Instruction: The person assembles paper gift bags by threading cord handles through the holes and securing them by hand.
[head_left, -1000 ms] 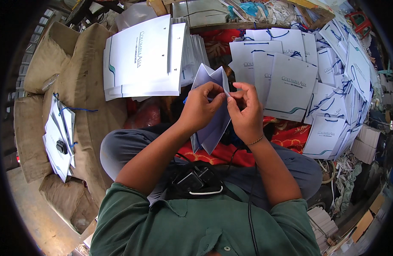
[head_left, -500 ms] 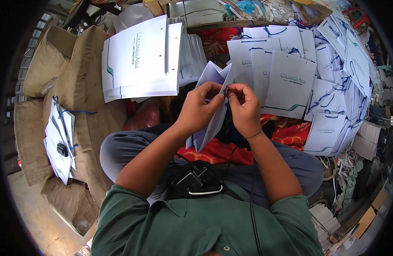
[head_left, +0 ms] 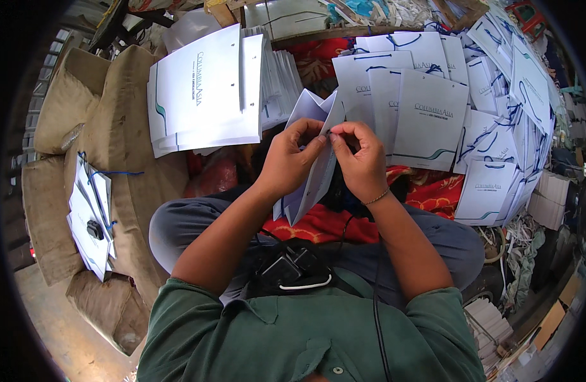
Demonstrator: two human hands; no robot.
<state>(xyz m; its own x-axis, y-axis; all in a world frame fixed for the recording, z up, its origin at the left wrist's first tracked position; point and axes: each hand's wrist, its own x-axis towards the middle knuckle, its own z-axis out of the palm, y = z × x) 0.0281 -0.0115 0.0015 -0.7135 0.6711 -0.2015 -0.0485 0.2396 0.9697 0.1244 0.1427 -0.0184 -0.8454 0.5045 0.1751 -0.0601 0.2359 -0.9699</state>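
A white paper bag (head_left: 317, 179), folded flat with its side creases partly spread, stands tilted over my lap. My left hand (head_left: 288, 158) grips it near the upper edge, thumb and fingers closed on the paper. At that same edge, the thumb and forefinger of my right hand (head_left: 358, 160) are pinched together, almost touching the left fingertips. Something small and dark shows between the fingertips, too small to name. Punched holes run along the bag's edge.
A stack of white bags (head_left: 207, 95) without cords stands ahead on the left. Finished-looking bags with blue cord handles (head_left: 430, 121) spread ahead and right. More corded bags (head_left: 92, 219) lie on the brown sofa (head_left: 130, 114). Red patterned cloth (head_left: 433, 194) lies beneath.
Both hands stay at the bag's edge and shift slightly. The right fingertips have come closer to the left ones. The whole view has tilted a little.
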